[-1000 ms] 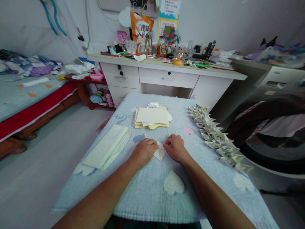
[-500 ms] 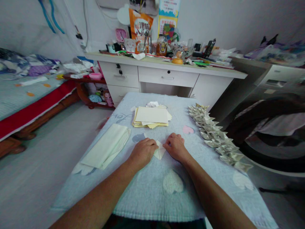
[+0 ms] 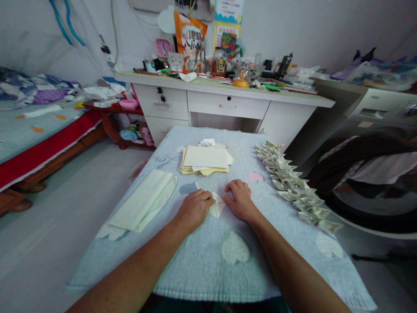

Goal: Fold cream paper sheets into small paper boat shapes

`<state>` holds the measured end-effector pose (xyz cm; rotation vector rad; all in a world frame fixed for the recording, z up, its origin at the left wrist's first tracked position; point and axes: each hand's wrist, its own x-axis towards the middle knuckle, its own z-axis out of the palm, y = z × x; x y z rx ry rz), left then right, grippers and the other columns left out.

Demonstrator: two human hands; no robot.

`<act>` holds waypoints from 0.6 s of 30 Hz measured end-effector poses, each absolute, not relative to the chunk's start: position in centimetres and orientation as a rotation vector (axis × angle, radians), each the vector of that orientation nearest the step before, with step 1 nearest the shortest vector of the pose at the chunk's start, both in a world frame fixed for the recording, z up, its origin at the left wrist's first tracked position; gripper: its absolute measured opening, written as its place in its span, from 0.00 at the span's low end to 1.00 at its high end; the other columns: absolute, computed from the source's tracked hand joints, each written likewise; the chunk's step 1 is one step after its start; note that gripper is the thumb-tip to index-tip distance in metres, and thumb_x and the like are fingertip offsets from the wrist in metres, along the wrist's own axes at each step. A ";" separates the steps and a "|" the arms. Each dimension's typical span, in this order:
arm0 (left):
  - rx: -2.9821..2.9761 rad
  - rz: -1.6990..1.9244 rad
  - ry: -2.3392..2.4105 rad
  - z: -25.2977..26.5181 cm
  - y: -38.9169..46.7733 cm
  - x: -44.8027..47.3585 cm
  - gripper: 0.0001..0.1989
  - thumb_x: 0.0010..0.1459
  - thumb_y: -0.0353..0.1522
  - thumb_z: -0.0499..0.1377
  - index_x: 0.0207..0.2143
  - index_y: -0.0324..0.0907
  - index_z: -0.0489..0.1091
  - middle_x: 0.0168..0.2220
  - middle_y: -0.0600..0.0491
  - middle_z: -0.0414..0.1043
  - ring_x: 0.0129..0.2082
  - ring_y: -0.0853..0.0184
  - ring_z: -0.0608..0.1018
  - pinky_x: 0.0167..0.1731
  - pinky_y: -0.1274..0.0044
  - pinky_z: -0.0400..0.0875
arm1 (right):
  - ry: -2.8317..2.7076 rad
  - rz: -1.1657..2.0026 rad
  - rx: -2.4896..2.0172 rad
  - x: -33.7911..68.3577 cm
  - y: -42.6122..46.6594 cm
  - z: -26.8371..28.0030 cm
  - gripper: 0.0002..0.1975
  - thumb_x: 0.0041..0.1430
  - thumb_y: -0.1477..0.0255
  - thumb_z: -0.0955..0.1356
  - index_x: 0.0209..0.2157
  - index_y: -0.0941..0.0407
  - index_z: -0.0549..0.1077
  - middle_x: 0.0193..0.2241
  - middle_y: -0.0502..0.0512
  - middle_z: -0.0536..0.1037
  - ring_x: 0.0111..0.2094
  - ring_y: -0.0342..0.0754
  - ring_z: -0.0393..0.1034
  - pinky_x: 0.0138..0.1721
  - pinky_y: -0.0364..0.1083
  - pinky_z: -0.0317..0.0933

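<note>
A small folded piece of pale paper [image 3: 217,209] lies on the cloth-covered table between my hands, with crease lines on its face. My left hand [image 3: 196,208] pinches its left edge between thumb and fingers. On the other side, my right hand [image 3: 240,201] rests with its thumb at the paper's right edge and its fingers parted from the thumb. Beyond the hands sits a stack of cream paper sheets [image 3: 206,157]. Along the table's right side, several folded paper boats [image 3: 291,182] nest in rows.
A folded pale sheet bundle [image 3: 143,200] lies on the left of the light blue tablecloth [image 3: 195,265]. Behind stands a white desk [image 3: 228,104] crowded with jars and packets. A bed [image 3: 48,143] is at left, a washing machine [image 3: 374,108] at right.
My right hand's index finger has lifted away from its thumb, widening the gap. My left hand keeps its pinch on the folded paper. The whole view has shifted slightly.
</note>
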<state>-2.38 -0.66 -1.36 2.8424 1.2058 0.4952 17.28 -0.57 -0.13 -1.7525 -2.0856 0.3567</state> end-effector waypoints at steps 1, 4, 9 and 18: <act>2.841 0.492 1.207 -1.3 -0.7 -2.4 0.08 0.61 0.30 0.56 0.39 0.43 0.75 0.37 0.52 0.74 0.38 0.64 0.71 0.39 0.73 0.66 | -2.104 0.329 -1.767 17.1 -0.6 -0.2 0.10 0.57 0.65 0.67 0.40 0.53 0.69 0.44 0.56 0.68 0.45 0.53 0.58 0.45 0.50 0.51; 2.840 0.478 1.210 -1.3 -0.7 -2.4 0.09 0.61 0.30 0.55 0.39 0.44 0.75 0.38 0.52 0.74 0.39 0.64 0.71 0.39 0.73 0.66 | -2.138 0.264 -1.812 16.7 -0.7 -0.5 0.12 0.55 0.65 0.68 0.41 0.53 0.69 0.45 0.57 0.67 0.46 0.54 0.58 0.47 0.52 0.50; 2.841 0.468 1.210 -1.3 -0.7 -2.5 0.10 0.63 0.31 0.53 0.40 0.44 0.75 0.38 0.52 0.74 0.39 0.64 0.71 0.39 0.73 0.66 | -2.161 0.302 -1.797 17.0 -0.6 -0.6 0.13 0.56 0.69 0.67 0.44 0.50 0.68 0.48 0.56 0.66 0.48 0.54 0.57 0.49 0.53 0.50; 2.841 0.445 1.207 -1.2 -0.7 -2.5 0.09 0.62 0.30 0.54 0.40 0.43 0.75 0.39 0.52 0.74 0.40 0.64 0.71 0.40 0.73 0.66 | -2.050 0.377 -1.592 17.1 -0.6 0.3 0.09 0.57 0.77 0.62 0.40 0.55 0.67 0.42 0.56 0.68 0.46 0.52 0.59 0.46 0.50 0.53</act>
